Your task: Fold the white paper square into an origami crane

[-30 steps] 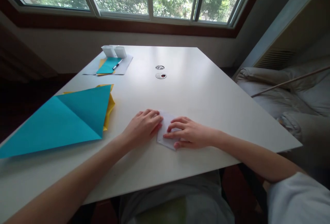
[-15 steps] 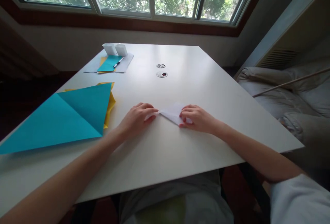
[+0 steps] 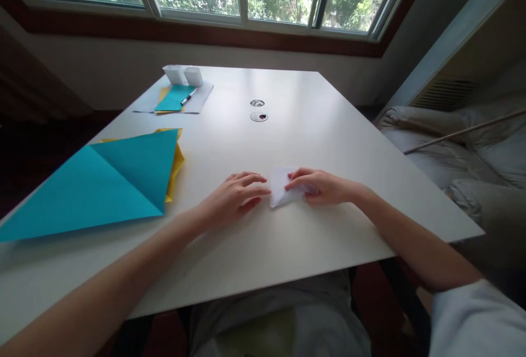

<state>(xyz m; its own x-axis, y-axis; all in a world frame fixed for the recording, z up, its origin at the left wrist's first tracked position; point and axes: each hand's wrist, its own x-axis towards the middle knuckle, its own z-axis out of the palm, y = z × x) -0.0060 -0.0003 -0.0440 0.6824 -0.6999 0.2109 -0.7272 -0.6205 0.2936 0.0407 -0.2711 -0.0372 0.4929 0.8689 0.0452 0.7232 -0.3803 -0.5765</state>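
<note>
A small folded piece of white paper [image 3: 280,188] lies on the white table [image 3: 329,143] in front of me. My right hand [image 3: 318,184] grips its right side, fingers on top and the thumb by the near edge; that part of the paper is hidden under the hand. At the paper's left edge is my left hand [image 3: 240,195], fingers spread and stretched toward it. Its fingertips come very close to the paper; whether they touch it I cannot tell.
On the left lies a large creased teal sheet [image 3: 98,187] over crumpled yellow paper [image 3: 176,168]. Farther back, a pen [image 3: 189,97] rests on smaller teal paper [image 3: 172,99] beside white folded paper boxes [image 3: 193,77]. Two round metal fittings [image 3: 258,117] sit in the tabletop.
The white paper has been turned, its left point giving way to a straight edge. My left hand has shifted right and its fingers have opened off the paper's tip.
</note>
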